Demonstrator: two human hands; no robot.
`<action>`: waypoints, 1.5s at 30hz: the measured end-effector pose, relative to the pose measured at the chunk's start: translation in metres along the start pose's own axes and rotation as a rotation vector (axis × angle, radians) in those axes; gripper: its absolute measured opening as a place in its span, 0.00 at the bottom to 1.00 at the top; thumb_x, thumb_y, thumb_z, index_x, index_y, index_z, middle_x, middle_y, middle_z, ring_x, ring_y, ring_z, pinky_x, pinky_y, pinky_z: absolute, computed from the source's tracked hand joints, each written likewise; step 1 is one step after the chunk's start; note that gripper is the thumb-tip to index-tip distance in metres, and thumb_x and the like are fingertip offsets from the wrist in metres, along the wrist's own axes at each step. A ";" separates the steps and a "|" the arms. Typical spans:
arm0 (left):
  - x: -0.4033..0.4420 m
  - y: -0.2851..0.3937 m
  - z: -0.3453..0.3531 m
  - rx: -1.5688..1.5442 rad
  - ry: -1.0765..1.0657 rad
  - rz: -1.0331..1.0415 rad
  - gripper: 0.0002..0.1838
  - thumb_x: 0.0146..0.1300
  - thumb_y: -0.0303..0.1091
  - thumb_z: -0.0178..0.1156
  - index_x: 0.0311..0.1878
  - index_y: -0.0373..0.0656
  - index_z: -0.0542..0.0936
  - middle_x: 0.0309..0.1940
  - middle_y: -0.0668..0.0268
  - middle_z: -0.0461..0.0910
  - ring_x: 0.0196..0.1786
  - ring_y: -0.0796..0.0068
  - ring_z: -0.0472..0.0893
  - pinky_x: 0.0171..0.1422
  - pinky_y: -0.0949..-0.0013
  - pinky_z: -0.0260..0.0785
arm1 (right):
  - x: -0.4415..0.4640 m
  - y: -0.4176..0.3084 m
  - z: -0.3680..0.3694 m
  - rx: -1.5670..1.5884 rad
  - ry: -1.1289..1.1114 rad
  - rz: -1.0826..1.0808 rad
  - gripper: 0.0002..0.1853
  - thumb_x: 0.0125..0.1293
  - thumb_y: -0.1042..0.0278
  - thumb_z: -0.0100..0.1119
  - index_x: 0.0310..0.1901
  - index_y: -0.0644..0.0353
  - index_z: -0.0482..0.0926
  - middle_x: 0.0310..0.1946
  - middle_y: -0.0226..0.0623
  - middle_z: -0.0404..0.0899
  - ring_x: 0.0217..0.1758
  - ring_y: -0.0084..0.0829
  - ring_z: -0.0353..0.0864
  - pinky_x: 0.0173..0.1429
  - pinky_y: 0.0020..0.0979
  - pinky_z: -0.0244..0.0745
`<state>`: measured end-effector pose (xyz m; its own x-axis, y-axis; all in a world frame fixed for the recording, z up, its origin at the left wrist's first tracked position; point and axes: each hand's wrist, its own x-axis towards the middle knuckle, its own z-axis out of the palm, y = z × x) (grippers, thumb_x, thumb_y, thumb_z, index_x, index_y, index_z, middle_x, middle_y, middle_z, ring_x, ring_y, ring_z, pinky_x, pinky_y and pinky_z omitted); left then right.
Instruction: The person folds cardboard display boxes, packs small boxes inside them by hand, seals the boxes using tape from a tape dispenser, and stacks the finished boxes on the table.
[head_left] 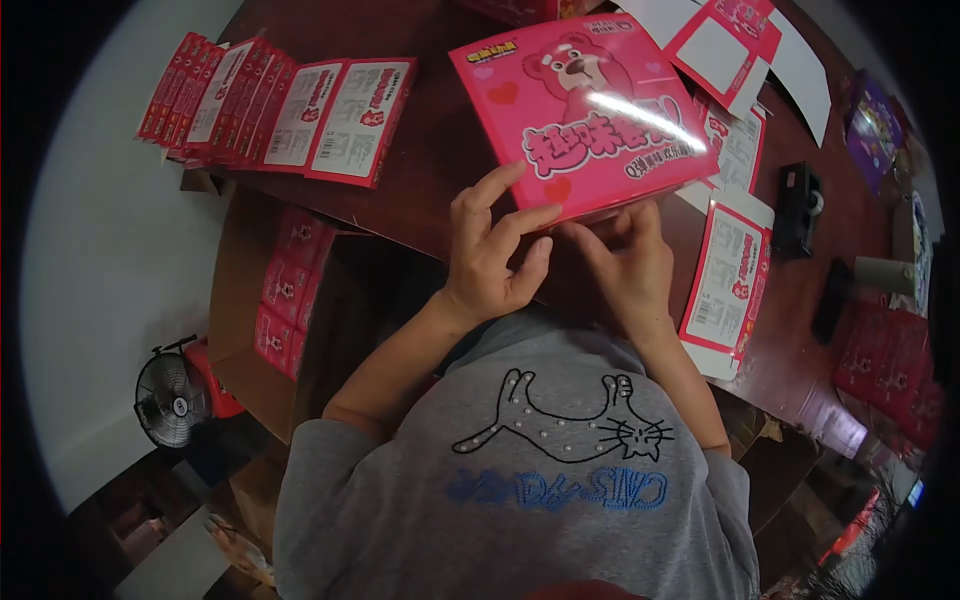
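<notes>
A large pink box [590, 110] with a cartoon bear and big Chinese lettering lies tilted on the dark red table in front of me. My left hand [495, 250] has its fingers spread. Two of its fingertips touch the box's near left corner, and its thumb is by the front edge. At that same front edge, my right hand [635, 265] is closed, with thumb and curled fingers against the box. Its fingertips are partly hidden by the box edge.
Flattened pink-and-white cartons [730, 285] lie to the right, near a black tape dispenser [797, 210]. Stacked pink boxes [230, 105] stand at the left. Below them, a cardboard carton [235, 290] holds more pink boxes. A fan [172, 398] is at the lower left.
</notes>
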<state>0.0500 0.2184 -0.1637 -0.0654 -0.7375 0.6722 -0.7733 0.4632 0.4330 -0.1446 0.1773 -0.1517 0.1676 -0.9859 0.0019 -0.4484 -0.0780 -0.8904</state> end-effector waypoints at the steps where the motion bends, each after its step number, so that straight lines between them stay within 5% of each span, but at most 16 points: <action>1: 0.003 0.001 -0.003 -0.125 0.068 -0.063 0.17 0.65 0.33 0.66 0.57 0.42 0.81 0.71 0.46 0.67 0.69 0.51 0.71 0.72 0.53 0.64 | 0.000 -0.003 -0.009 -0.287 0.044 0.022 0.24 0.60 0.63 0.82 0.42 0.57 0.69 0.38 0.34 0.84 0.35 0.29 0.86 0.37 0.28 0.77; 3: 0.007 -0.016 -0.017 -0.205 0.205 -0.187 0.19 0.67 0.33 0.65 0.59 0.38 0.78 0.73 0.43 0.64 0.73 0.46 0.69 0.78 0.51 0.60 | -0.003 0.035 -0.029 0.026 0.229 -0.085 0.24 0.61 0.60 0.80 0.48 0.59 0.73 0.45 0.37 0.85 0.43 0.34 0.86 0.44 0.34 0.78; 5: 0.004 -0.049 -0.032 -0.153 0.261 -0.411 0.27 0.68 0.37 0.67 0.65 0.36 0.70 0.76 0.41 0.58 0.77 0.40 0.63 0.80 0.47 0.55 | 0.014 0.034 -0.062 -0.249 0.370 -0.474 0.31 0.64 0.57 0.78 0.62 0.61 0.73 0.62 0.43 0.79 0.63 0.39 0.80 0.62 0.40 0.75; 8: 0.008 -0.118 -0.038 0.206 0.230 -0.476 0.34 0.70 0.44 0.66 0.71 0.35 0.66 0.78 0.39 0.54 0.80 0.38 0.56 0.82 0.41 0.51 | 0.049 0.009 -0.067 -0.317 0.272 -0.640 0.46 0.63 0.49 0.76 0.78 0.54 0.65 0.81 0.48 0.57 0.84 0.49 0.53 0.83 0.49 0.52; 11: 0.018 -0.182 -0.050 0.665 0.059 -0.572 0.45 0.70 0.57 0.62 0.78 0.35 0.60 0.81 0.38 0.49 0.84 0.36 0.47 0.83 0.35 0.44 | 0.054 -0.022 -0.044 -0.493 0.120 -0.783 0.42 0.60 0.36 0.73 0.74 0.43 0.75 0.82 0.43 0.57 0.85 0.55 0.48 0.85 0.58 0.40; 14: 0.032 -0.241 -0.081 0.669 -0.048 -0.854 0.55 0.69 0.70 0.55 0.83 0.38 0.52 0.84 0.39 0.43 0.86 0.35 0.39 0.84 0.32 0.38 | 0.039 -0.047 -0.015 -0.863 -0.155 -0.751 0.45 0.61 0.27 0.65 0.74 0.46 0.74 0.81 0.43 0.59 0.85 0.54 0.51 0.84 0.60 0.41; 18: 0.024 -0.200 -0.089 0.670 -0.453 -0.948 0.72 0.53 0.86 0.56 0.84 0.34 0.47 0.85 0.38 0.35 0.86 0.34 0.35 0.82 0.25 0.27 | 0.035 -0.043 -0.006 -0.840 -0.129 -0.791 0.46 0.62 0.24 0.61 0.74 0.46 0.74 0.79 0.42 0.64 0.83 0.52 0.57 0.82 0.60 0.44; 20: 0.007 -0.158 -0.086 0.700 -0.490 -0.890 0.78 0.45 0.86 0.63 0.83 0.31 0.47 0.84 0.36 0.34 0.85 0.31 0.35 0.80 0.22 0.27 | 0.036 -0.040 -0.007 -0.843 -0.108 -0.811 0.45 0.62 0.25 0.62 0.74 0.46 0.74 0.79 0.42 0.65 0.83 0.51 0.58 0.82 0.59 0.45; 22: -0.003 -0.133 -0.089 0.608 -0.572 -0.890 0.76 0.45 0.82 0.68 0.84 0.32 0.48 0.84 0.35 0.35 0.84 0.30 0.42 0.79 0.22 0.38 | 0.037 -0.037 -0.003 -0.842 -0.094 -0.819 0.44 0.63 0.26 0.62 0.73 0.46 0.75 0.78 0.41 0.66 0.83 0.50 0.59 0.82 0.58 0.46; 23: -0.011 -0.127 -0.090 0.554 -0.507 -0.832 0.71 0.44 0.71 0.74 0.83 0.37 0.52 0.81 0.36 0.46 0.79 0.32 0.54 0.75 0.27 0.51 | 0.038 -0.037 -0.003 -0.832 -0.089 -0.821 0.43 0.63 0.27 0.63 0.72 0.47 0.75 0.78 0.41 0.66 0.83 0.49 0.59 0.83 0.57 0.45; 24: -0.016 -0.122 -0.096 0.555 -0.507 -0.852 0.71 0.44 0.71 0.74 0.83 0.37 0.52 0.81 0.36 0.46 0.79 0.32 0.54 0.75 0.27 0.51 | 0.039 -0.038 -0.002 -0.824 -0.085 -0.825 0.41 0.64 0.28 0.64 0.71 0.47 0.76 0.78 0.41 0.67 0.83 0.48 0.59 0.83 0.55 0.45; 29: 0.015 -0.141 -0.136 0.721 0.012 -0.606 0.61 0.42 0.59 0.76 0.81 0.50 0.61 0.74 0.42 0.57 0.71 0.34 0.62 0.71 0.33 0.56 | 0.041 -0.034 0.000 -0.796 -0.090 -0.845 0.40 0.62 0.30 0.66 0.69 0.48 0.78 0.77 0.41 0.68 0.81 0.49 0.61 0.82 0.55 0.46; 33: 0.054 -0.231 -0.153 0.789 -0.168 -0.805 0.62 0.45 0.64 0.72 0.83 0.51 0.57 0.78 0.42 0.52 0.77 0.34 0.58 0.76 0.33 0.53 | 0.041 -0.037 0.002 -0.784 -0.063 -0.859 0.40 0.61 0.30 0.67 0.68 0.48 0.79 0.76 0.41 0.69 0.81 0.49 0.62 0.82 0.55 0.47; 35: 0.063 -0.263 -0.148 0.684 -0.472 -1.079 0.64 0.45 0.61 0.72 0.85 0.52 0.53 0.81 0.43 0.49 0.80 0.35 0.54 0.77 0.32 0.52 | 0.040 -0.037 0.003 -0.802 -0.048 -0.830 0.41 0.61 0.29 0.67 0.68 0.48 0.79 0.77 0.40 0.69 0.81 0.49 0.62 0.82 0.55 0.47; 39: 0.069 -0.247 -0.147 0.682 -0.572 -1.103 0.66 0.45 0.59 0.72 0.86 0.54 0.48 0.82 0.45 0.47 0.81 0.34 0.53 0.78 0.32 0.52 | 0.031 -0.039 0.003 -0.808 -0.041 -0.807 0.42 0.55 0.35 0.74 0.68 0.49 0.79 0.76 0.39 0.69 0.81 0.50 0.62 0.84 0.56 0.45; 45: 0.023 -0.201 -0.169 0.707 -0.613 -1.127 0.67 0.46 0.61 0.73 0.86 0.56 0.46 0.83 0.45 0.45 0.82 0.35 0.51 0.79 0.31 0.50 | 0.018 -0.060 0.010 -0.656 -0.386 -0.967 0.39 0.53 0.45 0.75 0.69 0.40 0.79 0.76 0.34 0.70 0.81 0.49 0.63 0.82 0.60 0.49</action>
<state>0.3106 0.1913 -0.1343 0.6578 -0.7111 -0.2483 -0.7254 -0.6868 0.0451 -0.1061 0.1660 -0.1031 0.8744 -0.3814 0.2999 -0.3334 -0.9214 -0.1997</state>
